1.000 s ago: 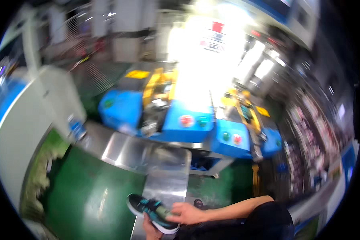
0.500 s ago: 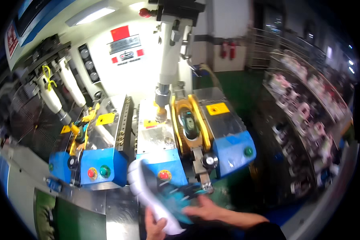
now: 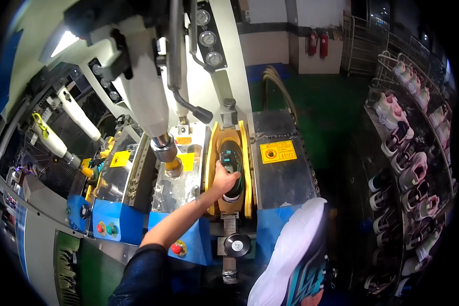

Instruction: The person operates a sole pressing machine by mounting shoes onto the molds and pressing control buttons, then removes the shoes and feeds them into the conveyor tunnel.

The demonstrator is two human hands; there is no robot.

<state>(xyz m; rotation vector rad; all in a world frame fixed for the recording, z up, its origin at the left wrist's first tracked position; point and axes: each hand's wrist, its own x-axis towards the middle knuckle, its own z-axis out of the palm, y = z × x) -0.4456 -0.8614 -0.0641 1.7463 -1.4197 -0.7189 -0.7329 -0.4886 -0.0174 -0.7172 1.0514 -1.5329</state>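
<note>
My left hand [image 3: 224, 179] reaches into the machine and grips a dark shoe [image 3: 233, 162] around its near end, thumb on the top edge. That shoe lies lengthwise between two upright yellow pads [image 3: 211, 173]. Low on the right, my right hand [image 3: 312, 300] holds a second shoe, a sneaker [image 3: 290, 250] tilted up with its thick white sole showing. Its upper is black and teal. Only a small part of the right hand shows beneath the sneaker; the rest is hidden or out of the picture.
Left of the pads hangs a white press arm [image 3: 148, 97] with a metal tip. Beneath the pads is a black knob [image 3: 237, 245]. A red button [image 3: 177, 248] sits on the blue housing. On the right stands a rack [image 3: 380, 120] with several shoes.
My left hand has left the white-soled sneaker and taken hold of the dark shoe in the machine. The sneaker has moved right, now in my right hand. The view has shifted.
</note>
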